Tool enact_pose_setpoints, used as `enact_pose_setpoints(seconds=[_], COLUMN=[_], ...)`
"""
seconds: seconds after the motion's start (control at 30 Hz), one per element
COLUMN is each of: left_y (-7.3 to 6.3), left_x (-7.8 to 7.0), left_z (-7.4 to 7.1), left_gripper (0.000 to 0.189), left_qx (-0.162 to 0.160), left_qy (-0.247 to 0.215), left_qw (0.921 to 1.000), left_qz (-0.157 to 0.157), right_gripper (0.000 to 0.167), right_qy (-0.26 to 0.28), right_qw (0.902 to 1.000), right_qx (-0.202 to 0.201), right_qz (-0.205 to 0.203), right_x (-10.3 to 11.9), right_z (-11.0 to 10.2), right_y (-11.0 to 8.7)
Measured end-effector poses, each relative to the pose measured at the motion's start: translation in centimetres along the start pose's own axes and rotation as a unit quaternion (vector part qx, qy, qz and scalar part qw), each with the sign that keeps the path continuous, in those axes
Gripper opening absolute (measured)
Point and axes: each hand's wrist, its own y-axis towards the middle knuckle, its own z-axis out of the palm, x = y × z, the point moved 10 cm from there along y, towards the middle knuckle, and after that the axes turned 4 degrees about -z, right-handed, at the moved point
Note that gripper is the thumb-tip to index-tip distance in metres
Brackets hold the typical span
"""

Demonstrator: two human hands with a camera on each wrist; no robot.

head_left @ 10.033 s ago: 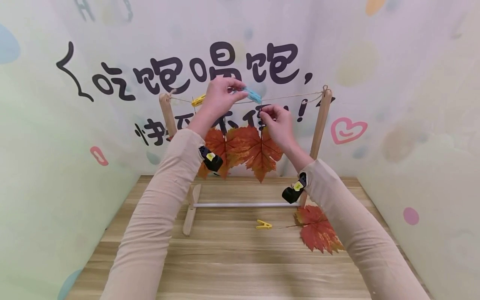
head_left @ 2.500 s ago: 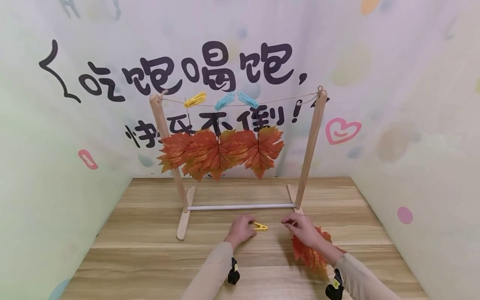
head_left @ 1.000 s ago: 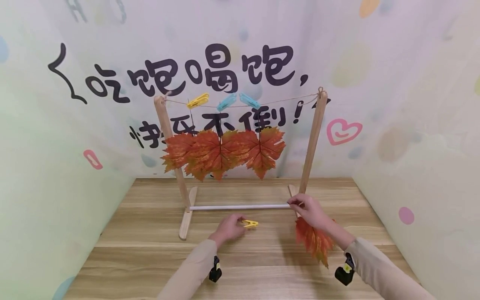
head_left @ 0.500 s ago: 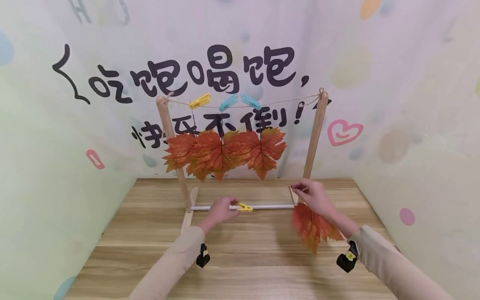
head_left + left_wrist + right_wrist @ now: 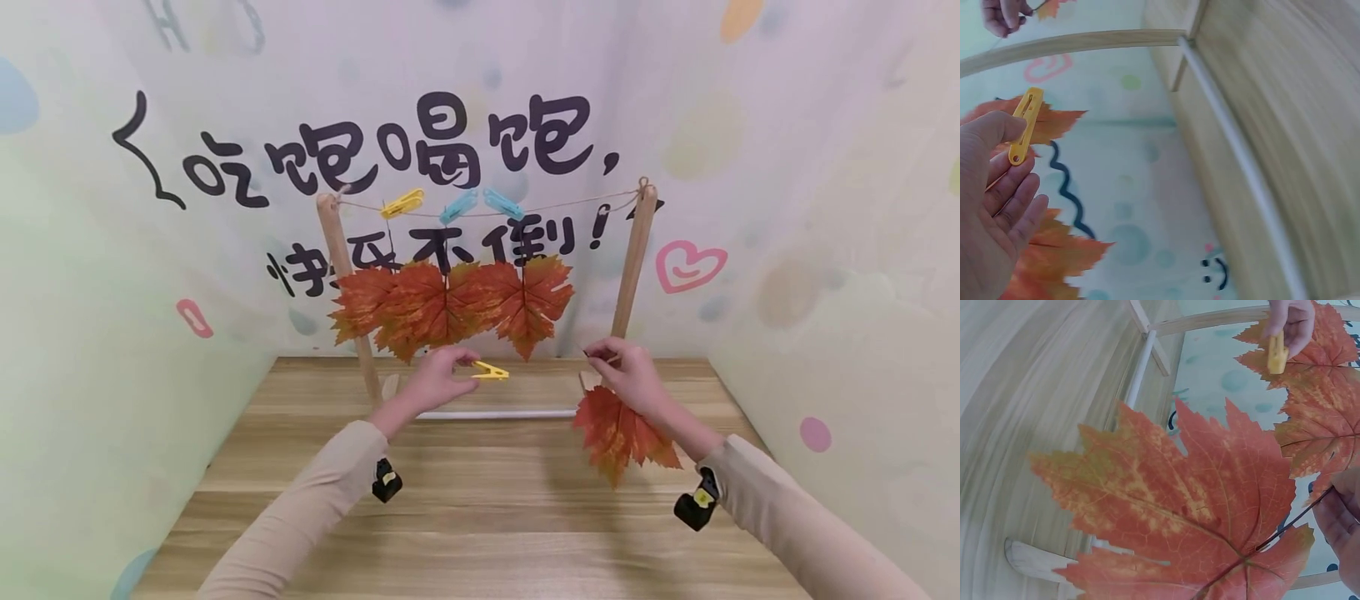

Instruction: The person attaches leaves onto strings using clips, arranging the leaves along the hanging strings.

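Note:
A yellow clothespin (image 5: 491, 372) is pinched between thumb and fingers of my left hand (image 5: 437, 382), raised in front of the hanging leaves. The left wrist view shows the same clothespin (image 5: 1026, 125) lying along the fingertips. My right hand (image 5: 628, 377) pinches the thin dark stem (image 5: 1297, 519) of an orange-red maple leaf (image 5: 618, 429), whose blade hangs below the hand near the right post. Above, a twine line (image 5: 570, 202) carries a yellow clothespin (image 5: 402, 203) and two blue clothespins (image 5: 459, 207), with several similar leaves (image 5: 525, 304) hanging from them by their stems.
Two wooden posts (image 5: 634, 258) hold up the twine, joined low down by a white rod (image 5: 495, 415). The frame stands on a wood-grain table (image 5: 480, 517). Behind it is a pale printed wall (image 5: 750, 150) with large dark characters.
Both hands have risen from the tabletop, the left lifting the yellow clothespin and the right lifting the leaf by its stem. Ten seconds ago both hands were up at a blue clothespin on the twine.

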Motion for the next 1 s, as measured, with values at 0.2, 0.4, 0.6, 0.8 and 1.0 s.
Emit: enact_pose_setpoints(seconds=[0.2, 0.4, 0.6, 0.8, 1.0], left_y=[1.0, 2.2, 3.4, 4.8, 5.8], left_x=[-2.2, -4.9, -7.3, -9.5, -11.3], left_z=[-2.8, -6.1, -8.8, -12.3, -14.6], left_gripper=[0.029, 0.029, 0.029, 0.029, 0.029], left_qx=[-0.017, -0.038, -0.056, -0.100, -0.111], left_qy=[0.034, 0.038, 0.057, 0.066, 0.083], left_qw=[0.9989, 0.9970, 0.9937, 0.9874, 0.9834], left_qz=[0.027, 0.056, 0.078, 0.104, 0.117], right_gripper=[0.013, 0.013, 0.015, 0.016, 0.015], right_qy=[0.026, 0.018, 0.018, 0.011, -0.002], right_qw=[0.9991, 0.9987, 0.9974, 0.9945, 0.9920], right_qx=[-0.013, -0.028, -0.054, -0.096, -0.124], right_qz=[0.032, 0.038, 0.045, 0.042, 0.020], right_x=[0.0, 1.1, 1.8, 2.7, 3.7], right_z=[-1.0, -2.3, -3.5, -4.9, -5.8], right_y=[0.7, 2.0, 3.2, 4.3, 5.4])
